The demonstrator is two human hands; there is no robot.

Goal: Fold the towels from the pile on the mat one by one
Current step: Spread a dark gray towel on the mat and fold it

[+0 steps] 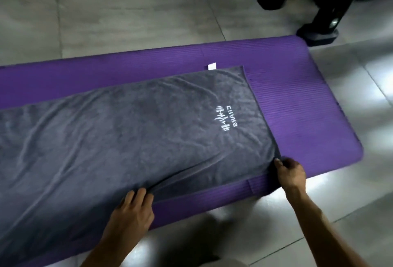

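The grey towel (pixel 131 130) is lying spread along the purple mat (pixel 297 88). Soft and limp, it is creasing where the right hand (pixel 290 172) is pinching its near right corner and the left hand (pixel 134 207) is gripping its near edge; corners are looking best for lifting.

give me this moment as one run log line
stage: towel spread flat | grey towel on purple mat | left hand grips near edge | right hand pinches near right corner | fold not yet made

A plain dark grey is being shown by the towel (pixel 127 130), marked with a white logo (pixel 222 121) and white tag (pixel 212 66); ribbed purple by the mat (pixel 297 101); pale grey tiles by the floor (pixel 127 11).
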